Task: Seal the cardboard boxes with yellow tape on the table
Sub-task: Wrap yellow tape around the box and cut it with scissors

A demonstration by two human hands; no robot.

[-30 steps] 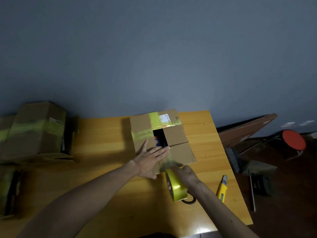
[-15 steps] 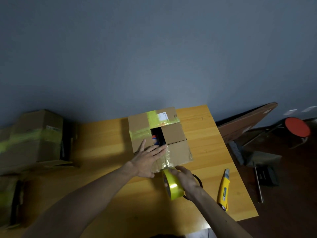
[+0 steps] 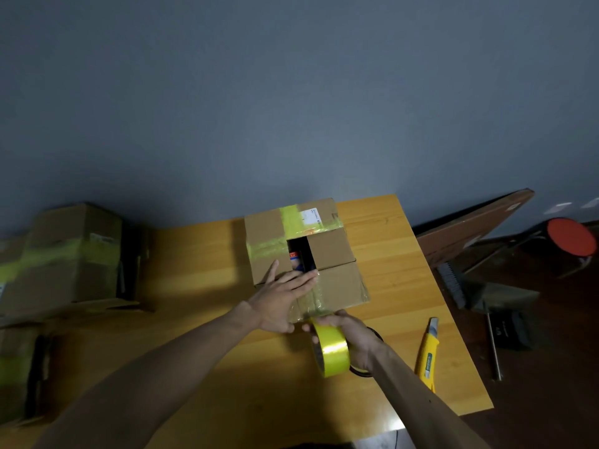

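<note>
A brown cardboard box (image 3: pixel 334 251) sits on the wooden table (image 3: pixel 201 273). Yellow tape crosses its far top, and a dark gap between the flaps shows items inside. My left hand (image 3: pixel 278 299) lies flat with straight fingers on the near flap, pressing a strip of tape down. My right hand (image 3: pixel 351 335) grips a roll of yellow tape (image 3: pixel 330 348) just in front of the box's near edge. The strip runs from the roll up onto the box.
A yellow utility knife (image 3: pixel 429 351) lies on the table right of my right arm. Taped cardboard boxes (image 3: pixel 64 254) stand at the left. A leaning board (image 3: pixel 470 228), a red stool (image 3: pixel 570 236) and a brush lie on the floor to the right.
The view has shifted slightly. My right hand has drawn the roll a little toward me and away from the box. My left hand stays pressed on the flap.
</note>
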